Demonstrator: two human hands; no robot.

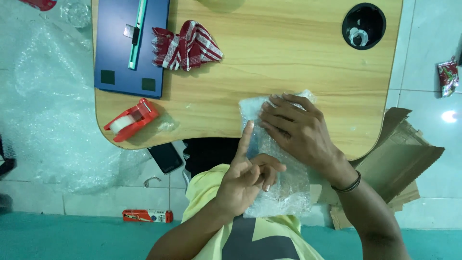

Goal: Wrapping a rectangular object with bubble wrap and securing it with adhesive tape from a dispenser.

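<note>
- Far left, a loose sheet of bubble wrap (48, 106) lies spread over the pale floor tiles, well apart from both hands.
- On the wooden table (298, 58), at its left end, a dark blue board (115, 48) carries a teal utility knife (137, 33); just beside it lies a folded red-and-white checked cloth (187, 45).
- Near the table's left front corner sits a red tape dispenser (132, 119); a dark phone (165, 157) pokes out below the edge.
- The left hand (248, 180) is raised just in front of the table edge, index finger straight and pointing away from the body, the other fingers curled loosely on the near part of the parcel; it touches the wrap, but I cannot tell whether it truly pinches it.
- The bubble-wrapped parcel (284, 185) lies between the hands; its long axis runs from the person's lap up onto the table, tilted slightly leftward at the far end, so half rests on the wood and half overhangs.
- The right hand (298, 132) lies flat, fingers spread and pressing down on the parcel's far half, not clamped round it; it is the hand farther along the parcel.
- Far right, flattened brown cardboard (404, 159) lies on the floor under the table's corner, and a black cup hole (364, 25) sits at the table's far right.
</note>
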